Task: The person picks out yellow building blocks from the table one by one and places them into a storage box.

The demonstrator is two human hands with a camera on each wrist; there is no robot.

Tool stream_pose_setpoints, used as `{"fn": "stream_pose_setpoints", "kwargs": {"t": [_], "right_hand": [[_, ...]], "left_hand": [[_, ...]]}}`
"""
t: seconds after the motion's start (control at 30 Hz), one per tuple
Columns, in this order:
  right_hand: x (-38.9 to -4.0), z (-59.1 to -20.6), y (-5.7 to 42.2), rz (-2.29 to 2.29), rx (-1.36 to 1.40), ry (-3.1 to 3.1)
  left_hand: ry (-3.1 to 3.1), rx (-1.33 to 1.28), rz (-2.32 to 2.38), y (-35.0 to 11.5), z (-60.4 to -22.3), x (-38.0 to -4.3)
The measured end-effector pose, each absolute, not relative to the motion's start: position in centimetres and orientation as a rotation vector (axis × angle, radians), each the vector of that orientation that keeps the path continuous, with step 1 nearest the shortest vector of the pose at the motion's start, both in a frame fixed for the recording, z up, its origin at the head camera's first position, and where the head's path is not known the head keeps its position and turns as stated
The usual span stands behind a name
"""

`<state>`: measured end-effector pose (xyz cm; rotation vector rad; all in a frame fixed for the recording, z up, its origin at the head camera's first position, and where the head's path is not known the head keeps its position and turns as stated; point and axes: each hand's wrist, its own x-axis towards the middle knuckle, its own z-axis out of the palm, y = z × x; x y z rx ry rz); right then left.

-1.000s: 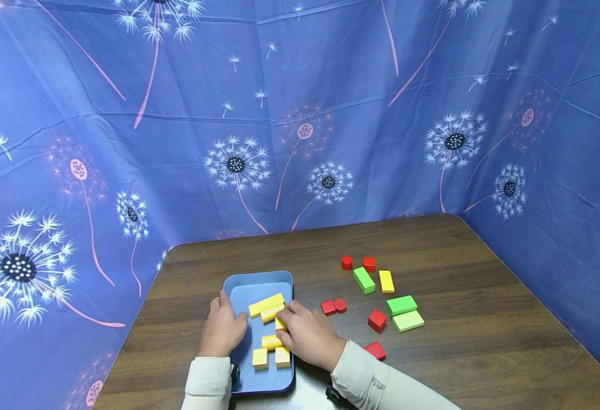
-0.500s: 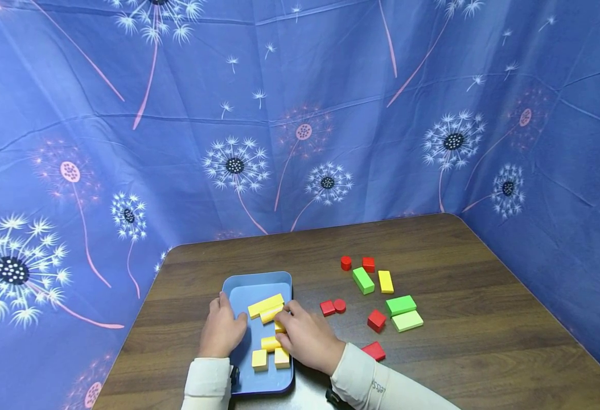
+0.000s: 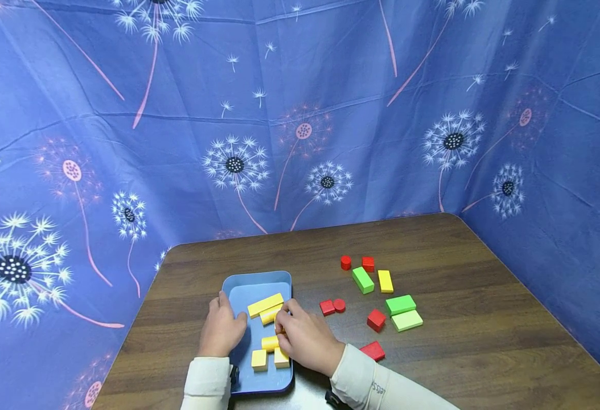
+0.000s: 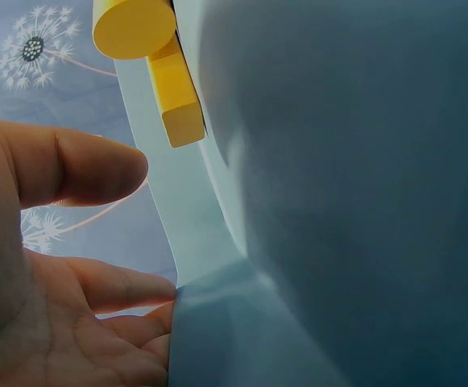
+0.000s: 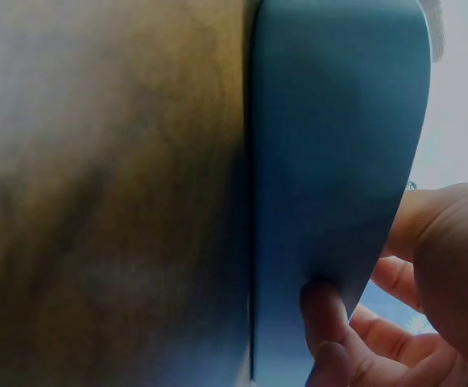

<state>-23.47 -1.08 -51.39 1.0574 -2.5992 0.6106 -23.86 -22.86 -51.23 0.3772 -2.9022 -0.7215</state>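
A blue tray (image 3: 243, 291) with several yellow wooden blocks stands on the table. My left hand (image 3: 222, 327) rests at its left wall, fingertips (image 4: 141, 290) on the outside and thumb (image 4: 105, 171) over the inside, apart from the blocks. My right hand (image 3: 307, 336) reaches over the right wall and pinches a yellow block, mostly hidden by the fingers. In the right wrist view, some fingers (image 5: 324, 310) lie against the outer wall. Near that hand are a yellow cylinder (image 3: 270, 343), a second yellow cylinder (image 3: 270, 315), a long yellow block (image 3: 265, 305) and a yellow cube (image 3: 282, 358).
Another yellow cube (image 3: 259, 360) sits in the tray's lower part. Right of the tray lie several red blocks (image 3: 376, 320), green blocks (image 3: 364, 280), a pale green block (image 3: 407, 320) and a yellow block (image 3: 385, 281). A blue patterned cloth (image 3: 300, 114) hangs behind the table.
The right hand's thumb and fingers have drawn slightly together and up, covering more of the yellow block beneath them. The left hand and tray stay in place.
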Motion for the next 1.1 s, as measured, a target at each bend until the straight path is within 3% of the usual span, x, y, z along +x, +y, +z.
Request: {"fn": "stream_pose_setpoints", "kwargs": {"t": [1.1], "right_hand": [[-23.49,-51.42,-0.93,0.574,1.119,-2.588]], "left_hand": [[-2.904,0.382,-0.740,-22.88,-51.25,-24.00]]}}
